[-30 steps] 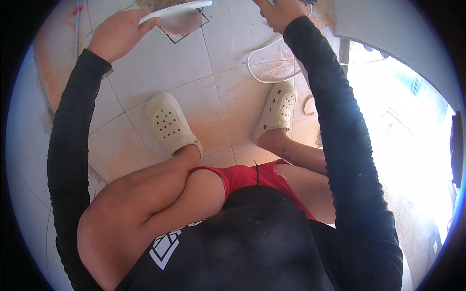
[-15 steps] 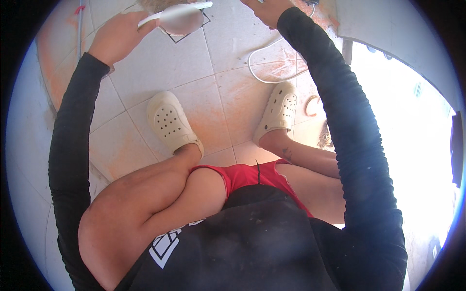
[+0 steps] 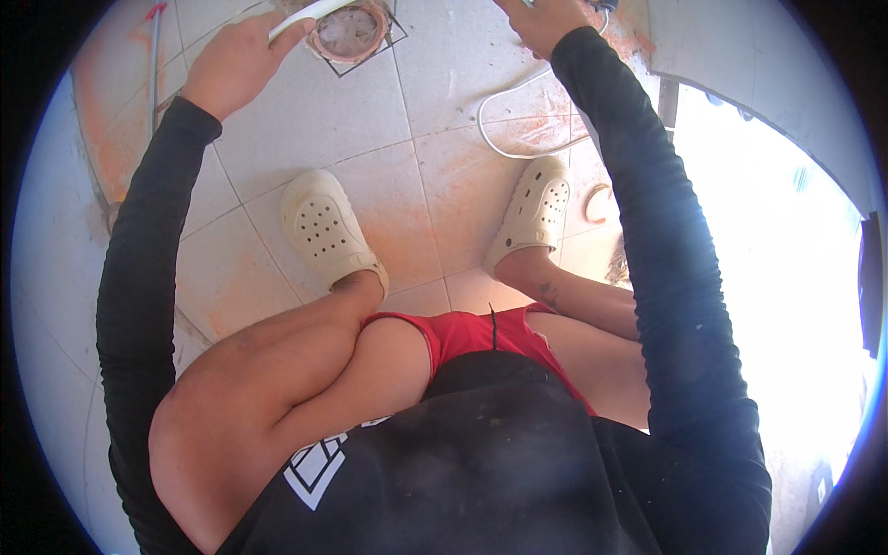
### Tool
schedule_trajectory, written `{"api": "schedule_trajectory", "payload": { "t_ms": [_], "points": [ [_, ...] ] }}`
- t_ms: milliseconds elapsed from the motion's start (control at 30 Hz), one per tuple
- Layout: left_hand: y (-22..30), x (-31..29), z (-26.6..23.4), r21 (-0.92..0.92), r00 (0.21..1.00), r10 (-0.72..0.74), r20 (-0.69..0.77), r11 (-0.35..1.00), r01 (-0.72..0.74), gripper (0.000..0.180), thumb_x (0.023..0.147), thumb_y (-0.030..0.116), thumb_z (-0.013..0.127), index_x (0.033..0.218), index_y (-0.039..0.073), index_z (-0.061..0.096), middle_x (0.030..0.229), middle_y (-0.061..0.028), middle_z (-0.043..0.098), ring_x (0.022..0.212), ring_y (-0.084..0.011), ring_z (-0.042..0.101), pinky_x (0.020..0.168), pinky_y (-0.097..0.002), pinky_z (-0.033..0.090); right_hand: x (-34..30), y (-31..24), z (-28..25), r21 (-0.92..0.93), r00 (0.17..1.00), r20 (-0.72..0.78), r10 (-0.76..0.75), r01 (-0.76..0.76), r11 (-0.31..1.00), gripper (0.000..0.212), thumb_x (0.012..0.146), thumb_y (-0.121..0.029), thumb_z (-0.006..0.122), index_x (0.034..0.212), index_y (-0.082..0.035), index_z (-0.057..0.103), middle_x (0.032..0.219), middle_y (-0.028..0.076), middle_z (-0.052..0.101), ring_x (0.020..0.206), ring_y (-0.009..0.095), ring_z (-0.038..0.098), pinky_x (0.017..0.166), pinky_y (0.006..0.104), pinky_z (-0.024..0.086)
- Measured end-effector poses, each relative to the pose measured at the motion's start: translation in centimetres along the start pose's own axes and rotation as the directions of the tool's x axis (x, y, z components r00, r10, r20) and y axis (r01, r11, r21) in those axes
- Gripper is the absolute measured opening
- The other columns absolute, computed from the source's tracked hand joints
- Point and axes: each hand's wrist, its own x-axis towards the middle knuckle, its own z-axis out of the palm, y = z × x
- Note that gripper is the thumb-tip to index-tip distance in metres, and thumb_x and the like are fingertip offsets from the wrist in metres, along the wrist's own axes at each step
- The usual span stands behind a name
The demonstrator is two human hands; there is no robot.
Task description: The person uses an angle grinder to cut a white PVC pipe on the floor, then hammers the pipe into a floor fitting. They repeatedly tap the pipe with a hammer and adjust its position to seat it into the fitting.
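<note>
Pale floor tiles [image 3: 277,139], smeared with orange dust and crossed by thin dark joints, spread out beneath the seated person. Up at the far edge of view is a slim white piece [image 3: 319,13], smooth, glossy-looking and gently curved, slanting up to the right from the person's grip; its upper end is cut off, so I can't tell its whole shape. The left hand [image 3: 239,63] is closed around its lower end, thumb laid along it.

Just beneath the white piece sits a round, pinkish-rimmed form [image 3: 350,35] with whitish, uneven-looking matter inside, and around it a dark square outline [image 3: 340,75] shows on the tiles.

Well apart on the other side, the right hand [image 3: 548,28] is bent with fingers curled, near the top edge; a small pale bit shows by its fingers, but I can't make out what it is or how firmly it's held. A white cable [image 3: 481,120] loops over the floor below that hand.

Nearer the person stand two cream clogs [image 3: 322,222], dotted with holes, and a peach-coloured curved piece [image 3: 588,205] lies beside the right one. Over to the left, a thin pole [image 3: 154,74] with a red tip lies beyond the black sleeve [image 3: 139,277].
</note>
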Motion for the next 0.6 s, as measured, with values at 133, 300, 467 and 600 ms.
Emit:
{"api": "schedule_trajectory", "payload": {
  "t_ms": [133,300,467,600],
  "points": [
    [0.4,-0.5,0.5,-0.115,0.974,0.066,-0.219,0.989,-0.093,0.057,0.106,0.054,0.049,0.115,0.001,0.068,0.093,-0.0242,0.070,0.086,-0.0404,0.068,0.079,-0.0476,0.054,1.5,-1.1,-0.2,-0.061,0.996,-0.043,-0.080,0.077,0.995,0.061,0.102,-0.053,0.054,0.103,0.006,0.069,0.100,0.033,0.070,0.100,0.049,0.067,0.088,0.0535,0.051],
    [-0.2,-1.3,2.4,-0.131,0.957,0.101,-0.274,0.981,-0.141,0.063,0.105,0.058,0.047,0.098,-0.001,0.069,0.080,-0.0235,0.068,0.077,-0.0430,0.067,0.073,-0.0491,0.053,4.1,-2.9,-0.7,-0.062,0.996,0.009,-0.092,0.092,0.994,0.062,0.101,-0.053,0.055,0.106,0.007,0.070,0.104,0.033,0.070,0.103,0.049,0.066,0.091,0.0533,0.051],
    [-0.2,-1.7,3.4,-0.173,0.937,0.082,-0.339,0.974,-0.148,0.064,0.106,0.057,0.046,0.095,-0.002,0.066,0.081,-0.0248,0.066,0.079,-0.0438,0.065,0.075,-0.0489,0.053,7.0,-4.1,-0.8,-0.122,0.976,0.002,-0.218,0.217,0.969,0.062,0.100,-0.053,0.056,0.104,0.007,0.071,0.101,0.032,0.070,0.099,0.049,0.066,0.089,0.0544,0.050],
    [-0.3,-1.7,3.3,-0.242,0.962,0.056,-0.265,0.962,-0.123,0.065,0.106,0.057,0.045,0.094,-0.004,0.064,0.080,-0.0247,0.062,0.081,-0.0442,0.062,0.076,-0.0508,0.050,9.5,-5.1,-1.8,-0.248,0.945,0.194,-0.264,0.307,0.919,0.060,0.099,-0.052,0.055,0.101,0.006,0.072,0.099,0.031,0.071,0.098,0.049,0.066,0.088,0.0546,0.051]
  ]
}}
